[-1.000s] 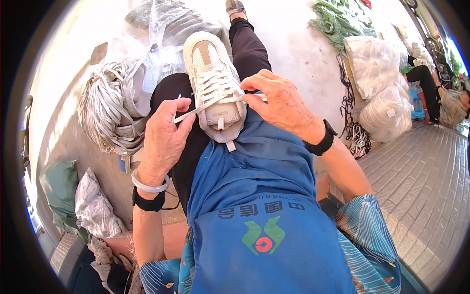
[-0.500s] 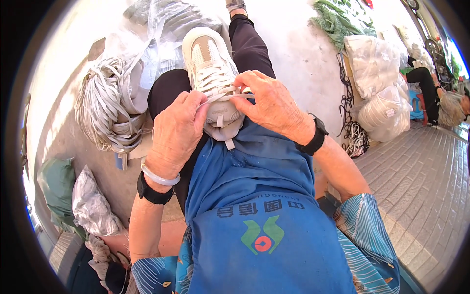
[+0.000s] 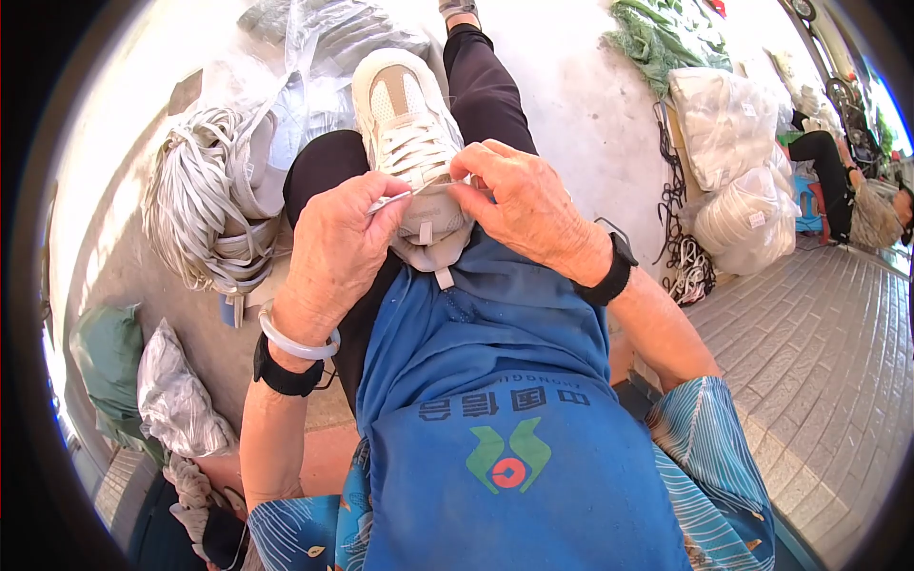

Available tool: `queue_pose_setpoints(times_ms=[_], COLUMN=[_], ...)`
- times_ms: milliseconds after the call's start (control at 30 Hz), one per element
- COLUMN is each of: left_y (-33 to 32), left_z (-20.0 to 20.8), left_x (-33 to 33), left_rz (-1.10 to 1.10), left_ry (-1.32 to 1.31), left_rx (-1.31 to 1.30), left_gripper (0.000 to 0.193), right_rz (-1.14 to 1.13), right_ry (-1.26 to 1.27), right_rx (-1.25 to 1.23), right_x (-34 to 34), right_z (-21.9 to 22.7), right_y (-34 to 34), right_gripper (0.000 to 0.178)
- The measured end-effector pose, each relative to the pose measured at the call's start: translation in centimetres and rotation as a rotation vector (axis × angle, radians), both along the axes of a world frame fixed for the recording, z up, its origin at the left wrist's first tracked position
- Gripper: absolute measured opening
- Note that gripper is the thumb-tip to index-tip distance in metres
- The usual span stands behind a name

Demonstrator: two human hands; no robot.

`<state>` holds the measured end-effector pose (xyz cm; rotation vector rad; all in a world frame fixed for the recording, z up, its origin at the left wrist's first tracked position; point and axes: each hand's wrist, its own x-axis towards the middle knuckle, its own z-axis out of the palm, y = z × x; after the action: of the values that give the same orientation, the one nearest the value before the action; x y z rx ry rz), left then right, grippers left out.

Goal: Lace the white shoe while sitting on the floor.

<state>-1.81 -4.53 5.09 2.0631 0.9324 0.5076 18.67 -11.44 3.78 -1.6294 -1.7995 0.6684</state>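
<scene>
A cream and beige sneaker (image 3: 392,103) rests on my lap, its toe pointing away from me. A pale flat shoelace (image 3: 417,152) crosses its upper in several rows. My left hand (image 3: 338,243) pinches an end of that lace between thumb and fingertips, left of the tongue (image 3: 430,211). On the shoe's right side, my right hand (image 3: 528,211) has thumb and forefinger closed on the lace by the top eyelets. Its fingertips partly hide the lace there. A blue apron (image 3: 495,333) covers my lap under the heel.
A thick bundle of pale laces (image 3: 195,205) hangs at left beside clear plastic bags (image 3: 324,105). Green (image 3: 107,357) and grey bags (image 3: 179,395) lie lower left. Plastic-wrapped packs (image 3: 728,124), dark cords (image 3: 671,181) and green netting (image 3: 657,43) are at right. Another person (image 3: 828,181) sits far right.
My left hand has drawn slightly left and away from the tongue with the lace end. My right hand has shifted only a little, and the shoe stays nearly in place.
</scene>
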Motion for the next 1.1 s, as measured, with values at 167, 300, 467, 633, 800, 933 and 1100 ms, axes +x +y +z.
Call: queue_pose_setpoints(times_ms=[167,300,467,633,800,933,1100], left_y=[1.0,2.0,3.9,3.6,2.6,2.3,2.0], left_z=[1.7,1.2,-2.0,-1.1,-1.7,-1.2,-1.0], left_x=[0.3,-0.5,-4.2,-3.5,-3.9,-4.7,-5.1], left_rz=[0.11,0.129,0.056,0.103,0.225,0.193,0.252], left_ry=[0.053,0.143,0.14,0.445,0.372,0.422,0.374], left_rx=[-0.618,-0.846,-0.712,-0.324,0.221,0.149,0.258], left_gripper=[0.028,0.032,0.036,0.035,0.027,0.024,0.025], right_rz=[0.006,0.025,0.101,0.137,0.083,0.133,0.032], right_ry=[-0.018,-0.089,-0.233,-0.306,-0.239,-0.255,-0.239], right_rx=[-0.003,0.035,0.05,-0.022,0.014,-0.073,-0.029], right_x=[0.4,0.9,1.8,3.2,4.6,5.2,5.5], right_z=[0.2,0.3,1.2,0.4,0.2,0.6,0.8], right_y=[0.0,0.0,0.1,-0.1,0.1,0.2,0.1], right_gripper=[0.011,0.008,0.008,0.008,0.006,0.006,0.008])
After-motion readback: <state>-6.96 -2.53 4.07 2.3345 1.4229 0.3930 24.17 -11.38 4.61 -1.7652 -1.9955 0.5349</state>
